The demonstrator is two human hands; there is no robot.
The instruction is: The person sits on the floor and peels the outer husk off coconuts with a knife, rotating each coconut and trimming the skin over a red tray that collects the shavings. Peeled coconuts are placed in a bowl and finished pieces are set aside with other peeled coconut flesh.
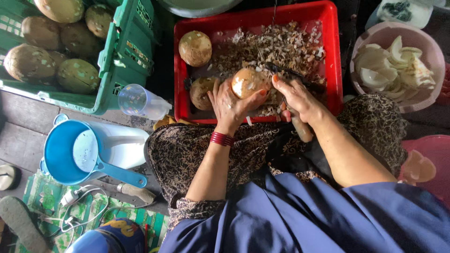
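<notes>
From the head camera, the left hand [229, 104] has its grip wrapped around a pale peeled coconut [248, 82], held over the near half of the red tray [333, 51]. The right hand [296, 99] is pressed shut on a dark-bladed knife [290, 75] touching the coconut's right side. Peelings [276, 44] fill the tray's far half; a pink bowl of white coconut pieces [398, 65] sits just right of the tray.

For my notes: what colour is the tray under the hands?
Red tray, clearest in the head view.
</notes>
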